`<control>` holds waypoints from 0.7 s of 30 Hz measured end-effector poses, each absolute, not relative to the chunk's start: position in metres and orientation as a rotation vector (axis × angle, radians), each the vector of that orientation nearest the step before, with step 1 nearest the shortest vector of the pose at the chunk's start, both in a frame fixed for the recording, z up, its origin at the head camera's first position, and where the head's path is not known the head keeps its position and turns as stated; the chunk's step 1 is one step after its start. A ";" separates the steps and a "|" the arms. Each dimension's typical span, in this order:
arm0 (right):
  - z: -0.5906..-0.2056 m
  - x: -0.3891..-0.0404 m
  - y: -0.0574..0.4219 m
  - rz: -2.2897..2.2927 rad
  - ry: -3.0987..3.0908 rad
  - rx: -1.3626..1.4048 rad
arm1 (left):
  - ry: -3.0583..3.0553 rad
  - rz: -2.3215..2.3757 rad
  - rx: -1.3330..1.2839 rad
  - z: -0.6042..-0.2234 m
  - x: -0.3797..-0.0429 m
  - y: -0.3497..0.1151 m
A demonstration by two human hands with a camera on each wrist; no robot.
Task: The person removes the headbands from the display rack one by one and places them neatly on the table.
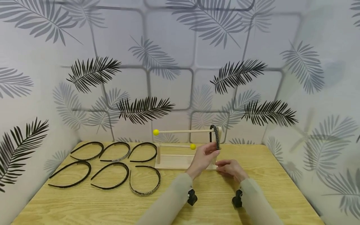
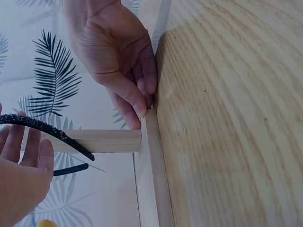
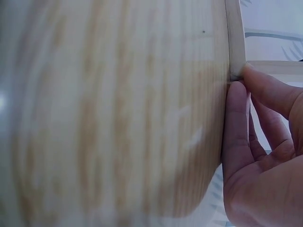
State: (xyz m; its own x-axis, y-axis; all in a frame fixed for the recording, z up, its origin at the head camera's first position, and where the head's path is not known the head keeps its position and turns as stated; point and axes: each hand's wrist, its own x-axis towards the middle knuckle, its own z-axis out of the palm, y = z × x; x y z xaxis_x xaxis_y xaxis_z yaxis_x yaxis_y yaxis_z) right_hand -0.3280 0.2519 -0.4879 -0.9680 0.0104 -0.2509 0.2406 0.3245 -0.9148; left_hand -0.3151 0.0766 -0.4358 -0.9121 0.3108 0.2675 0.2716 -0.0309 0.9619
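Note:
A wooden rack (image 1: 174, 161) stands on the table; two rods with yellow balls on their ends run across it. At the right end of the upper rod hangs a dark, speckled headband (image 1: 217, 137), which also shows in the left wrist view (image 2: 40, 125). My left hand (image 1: 203, 158) holds this headband near its lower part, its fingers (image 2: 33, 146) lying against the band. With thumb and fingers, my right hand (image 1: 232, 168) grips the right end of the rack's base (image 3: 236, 40) at table level.
Several headbands lie on the table to the left in two rows, among them a black one (image 1: 89, 175) and a speckled one (image 1: 144, 194). Behind the rack rises a leaf-patterned backdrop (image 1: 180, 87). The wooden table (image 1: 84, 206) extends in front.

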 end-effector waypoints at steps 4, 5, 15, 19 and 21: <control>-0.488 -0.327 0.251 -1.696 2.385 0.238 | 2.177 2.100 0.709 -0.435 -0.316 0.076; -0.488 -0.327 0.251 -1.696 2.386 0.235 | 2.183 2.094 0.701 -0.435 -0.317 0.076; -0.488 -0.328 0.251 -1.679 2.403 0.218 | 2.186 2.092 0.723 -0.430 -0.321 0.064; -0.488 -0.329 0.251 -1.687 2.401 0.215 | 2.181 2.109 0.743 -0.430 -0.320 0.060; -0.489 -0.329 0.251 -1.684 2.406 0.216 | 2.155 2.135 0.757 -0.431 -0.320 0.057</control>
State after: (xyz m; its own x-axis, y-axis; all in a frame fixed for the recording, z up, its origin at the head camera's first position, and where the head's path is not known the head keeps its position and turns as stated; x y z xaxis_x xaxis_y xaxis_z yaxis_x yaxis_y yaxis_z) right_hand -0.3291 0.2512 -0.4893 -0.9701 0.0068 -0.2427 0.2304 0.3414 -0.9112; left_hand -0.3198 0.0571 -0.4309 -0.8826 0.3443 0.3200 0.3233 -0.0496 0.9450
